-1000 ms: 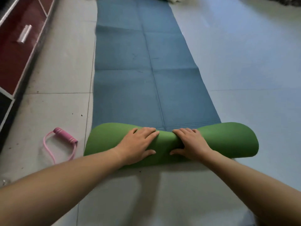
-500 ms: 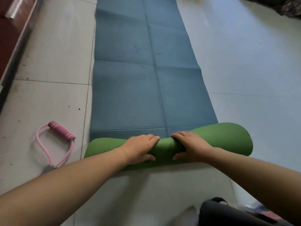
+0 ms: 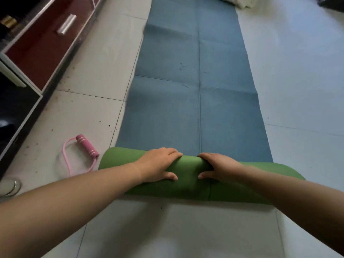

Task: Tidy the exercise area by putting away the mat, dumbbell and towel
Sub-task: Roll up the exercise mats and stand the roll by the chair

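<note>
On the tiled floor (image 3: pixel 104 75), left hand (image 3: pixel 160 164) and right hand (image 3: pixel 217 167) curl their grip over the rolled end of the green-backed blue foam mat (image 3: pixel 189 183). Both sit mid-roll, so the unpressed ends could loosen and telescope. Cream cloth (image 3: pixel 243 2) at the far end, possibly the towel, may get rolled in.

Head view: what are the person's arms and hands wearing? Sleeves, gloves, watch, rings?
Nothing visible. Left forearm and right forearm are bare up to the frame edge, no sleeves. Left hand and right hand: no gloves, no watch or band at the wrists, no rings on the fingers that show. Fingertips are partly hidden over the mat.
</note>
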{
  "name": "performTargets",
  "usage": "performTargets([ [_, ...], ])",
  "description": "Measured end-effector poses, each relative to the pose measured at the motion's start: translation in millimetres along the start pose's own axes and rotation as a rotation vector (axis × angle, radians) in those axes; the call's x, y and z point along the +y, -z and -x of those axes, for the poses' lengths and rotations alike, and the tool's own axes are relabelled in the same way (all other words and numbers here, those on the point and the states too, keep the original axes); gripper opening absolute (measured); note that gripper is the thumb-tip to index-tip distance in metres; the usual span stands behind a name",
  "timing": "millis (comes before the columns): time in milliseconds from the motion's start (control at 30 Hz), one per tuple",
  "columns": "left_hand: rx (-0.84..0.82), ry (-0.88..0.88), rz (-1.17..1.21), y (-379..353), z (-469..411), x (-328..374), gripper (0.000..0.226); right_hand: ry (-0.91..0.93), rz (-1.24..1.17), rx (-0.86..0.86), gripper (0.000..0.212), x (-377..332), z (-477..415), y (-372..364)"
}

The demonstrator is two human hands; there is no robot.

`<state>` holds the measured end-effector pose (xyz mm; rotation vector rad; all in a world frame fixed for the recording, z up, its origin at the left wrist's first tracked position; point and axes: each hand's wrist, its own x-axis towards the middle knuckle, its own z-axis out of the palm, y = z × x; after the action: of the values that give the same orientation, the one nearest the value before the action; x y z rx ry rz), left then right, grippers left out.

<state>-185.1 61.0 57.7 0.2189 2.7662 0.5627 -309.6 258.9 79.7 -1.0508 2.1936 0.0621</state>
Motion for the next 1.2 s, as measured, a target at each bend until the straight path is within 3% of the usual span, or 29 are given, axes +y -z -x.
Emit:
performTargets([
  [167,0.160,0.021,-0.071,-7,2,10,0.062,0.022,-0.083,0.017,0.067,19,-15,10],
  [333,-0.033,0.082,-0.241,-5,-7,10,0.093,0.055,-0.161,0.107,0.071,32,-19,11],
  [500,-0.084,0.130,-0.271,1,-21,7,0.090,0.119,-0.027,0.350,0.076,31,-2,-8],
  [700,-0.034,0.114,-0.258,13,-34,-4,0.085,0.114,0.101,0.314,0.100,30,9,-12],
  [900,0.238,0.008,-0.157,17,-29,-5,0.056,0.067,0.117,0.377,0.089,31,-5,7],
  [1067,0.148,0.059,-0.188,18,-33,-5,0.089,-0.013,-0.004,0.532,0.072,32,-10,17],
  [1200,0.076,0.117,-0.216,24,-42,-7,0.091,-0.009,-0.024,0.588,0.062,29,-13,18],
])
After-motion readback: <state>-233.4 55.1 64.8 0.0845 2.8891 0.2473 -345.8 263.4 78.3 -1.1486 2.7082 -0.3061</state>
